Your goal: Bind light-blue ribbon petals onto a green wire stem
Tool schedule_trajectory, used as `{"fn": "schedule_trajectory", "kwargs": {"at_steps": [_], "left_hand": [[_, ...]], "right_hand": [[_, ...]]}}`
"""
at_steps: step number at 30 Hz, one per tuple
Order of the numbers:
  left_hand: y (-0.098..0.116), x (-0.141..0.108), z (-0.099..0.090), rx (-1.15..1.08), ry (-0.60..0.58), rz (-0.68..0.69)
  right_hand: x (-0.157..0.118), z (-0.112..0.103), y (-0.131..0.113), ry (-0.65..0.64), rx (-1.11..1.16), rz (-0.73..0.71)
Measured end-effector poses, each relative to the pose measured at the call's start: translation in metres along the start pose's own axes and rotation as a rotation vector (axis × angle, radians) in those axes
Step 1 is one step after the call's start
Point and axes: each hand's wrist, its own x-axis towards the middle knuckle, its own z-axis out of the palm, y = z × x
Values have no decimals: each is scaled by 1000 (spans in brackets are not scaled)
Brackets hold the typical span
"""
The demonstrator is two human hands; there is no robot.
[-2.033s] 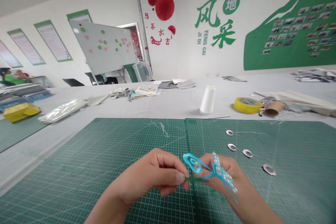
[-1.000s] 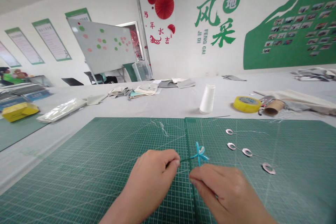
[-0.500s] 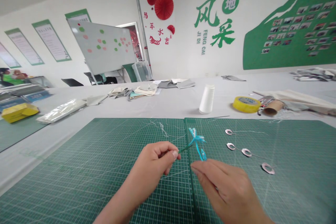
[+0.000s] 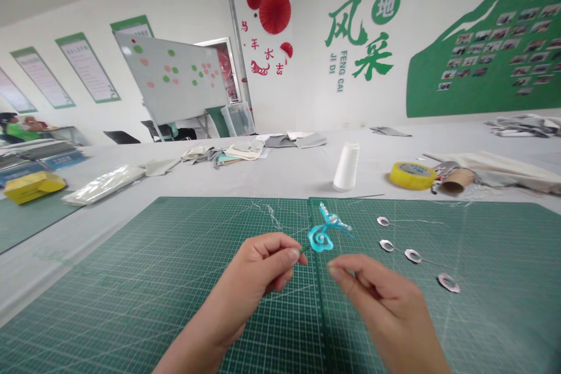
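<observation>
Grip of left hand [image 4: 269, 266]: closed on the thin green stem [image 4: 304, 250] of a bright-blue looped ornament with clear beads [image 4: 321, 239], above green gridded cutting mats [image 4: 197, 245], nearer than the white cone-shaped spool [image 4: 347, 166]. Right hand [image 4: 390, 301]: fingertips together, near ornament; perhaps on fine thread, too faint to tell. Right of spool: yellow tape roll [image 4: 412, 176]; also, nearer, four pale-pink rings [image 4: 407, 255].

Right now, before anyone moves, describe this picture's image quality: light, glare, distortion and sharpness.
In the head view, light is soft and fairly even; glare streaks the plastic packet; wide-angle distortion probably adds to the lean of the whiteboard; the wall photos are too small and soft to read; the blue ornament shows its spiral, though fine detail is soft.
</observation>
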Motion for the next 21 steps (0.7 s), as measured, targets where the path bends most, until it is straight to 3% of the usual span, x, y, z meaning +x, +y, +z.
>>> {"fn": "schedule_trajectory", "kwargs": {"at_steps": [6, 10, 16, 21], "left_hand": [[1, -5, -4, 26, -315, -2], [4, -10, -6, 242, -442, -46], [3, -15, -5, 709, -365, 112], [0, -14, -1, 997, -173, 222]], "right_hand": [[14, -3, 4, -208, 283, 221], [18, 0, 12, -359, 385, 281], [21, -2, 21, -436, 384, 250], [20, -10, 4, -391, 115, 127]]}}
